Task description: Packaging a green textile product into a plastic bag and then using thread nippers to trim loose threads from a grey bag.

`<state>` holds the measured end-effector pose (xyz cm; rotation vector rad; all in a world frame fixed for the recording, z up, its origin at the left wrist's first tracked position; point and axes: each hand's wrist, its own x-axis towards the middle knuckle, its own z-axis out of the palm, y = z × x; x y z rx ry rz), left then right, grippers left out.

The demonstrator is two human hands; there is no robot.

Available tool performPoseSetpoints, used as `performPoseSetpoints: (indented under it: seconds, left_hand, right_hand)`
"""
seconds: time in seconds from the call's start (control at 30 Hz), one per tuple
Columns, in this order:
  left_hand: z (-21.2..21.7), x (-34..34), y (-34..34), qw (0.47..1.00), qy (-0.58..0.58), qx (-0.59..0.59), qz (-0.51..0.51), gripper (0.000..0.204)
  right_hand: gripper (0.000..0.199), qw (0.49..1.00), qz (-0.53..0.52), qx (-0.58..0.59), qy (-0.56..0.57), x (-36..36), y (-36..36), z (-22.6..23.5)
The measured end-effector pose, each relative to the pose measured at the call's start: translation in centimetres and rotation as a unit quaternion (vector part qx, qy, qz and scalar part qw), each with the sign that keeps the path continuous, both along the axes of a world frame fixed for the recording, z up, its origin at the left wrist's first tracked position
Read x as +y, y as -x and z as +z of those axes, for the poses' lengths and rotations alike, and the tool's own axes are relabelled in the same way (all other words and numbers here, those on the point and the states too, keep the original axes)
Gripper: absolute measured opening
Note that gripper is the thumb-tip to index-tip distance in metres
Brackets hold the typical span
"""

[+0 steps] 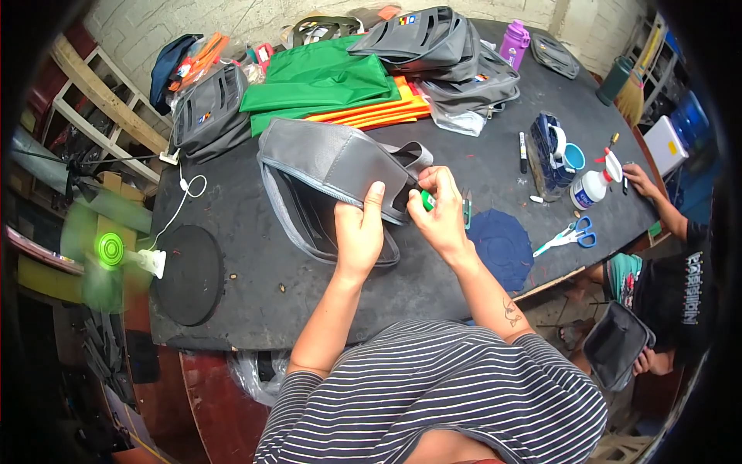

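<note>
A grey bag (332,166) with an unzipped main opening is held up over the black table, its dark inside facing me. My left hand (359,236) grips its zippered edge, thumb on the outside and fingers inside the opening. At the bag's right end, my right hand (440,213) is closed around a small green lighter (427,200), close to the edge and a strap loop (417,157). No flame can be made out. Just right of that hand lie green thread snips (467,210), partly hidden, and a round dark blue cloth piece (502,251).
Blue-handled scissors (573,234), a spray bottle (593,185), a marker (523,152) and a purple bottle (514,42) stand or lie rightward. Green fabric (317,77) and stacked grey bags (421,46) line the back. A fan (112,250) spins left; a co-worker (657,286) sits right, holding a bag.
</note>
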<state>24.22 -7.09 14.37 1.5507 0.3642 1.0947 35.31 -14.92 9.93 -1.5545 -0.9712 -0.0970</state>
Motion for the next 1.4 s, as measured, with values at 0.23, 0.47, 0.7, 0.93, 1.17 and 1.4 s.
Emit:
performPoseSetpoints:
  seconds: [0.23, 0.47, 0.7, 0.93, 1.17, 1.4]
  left_hand:
    - [-0.2, -0.2, 0.0, 1.0, -0.009, 0.0, 0.004, 0.02]
    - [-0.5, -0.2, 0.0, 1.0, -0.016, 0.005, 0.002, 0.02]
    - [-0.4, -0.3, -0.1, 1.0, -0.01, -0.002, -0.004, 0.019]
    - [-0.9, -0.4, 0.0, 1.0, -0.007, -0.013, -0.008, 0.018]
    - [-1.4, -0.4, 0.0, 1.0, -0.006, -0.005, -0.01, 0.018]
    - [-0.9, 0.0, 0.6, 1.0, 0.0, -0.006, -0.003, 0.019]
  right_hand:
    - [0.021, 1.0, 0.001, 0.024, 0.004, -0.1, 0.2, 0.0]
    - [0.022, 1.0, -0.005, 0.029, -0.003, 0.0, 0.0, -0.4]
    - [0.021, 0.992, 0.024, 0.122, -0.029, 0.1, -0.2, -0.9]
    - [0.02, 0.999, -0.006, 0.041, -0.004, -0.1, -0.1, -0.8]
    - [0.021, 1.0, 0.009, 0.028, -0.003, -0.1, -0.3, -1.3]
    - [0.017, 0.949, 0.098, 0.258, -0.152, -0.8, -1.1, -1.8]
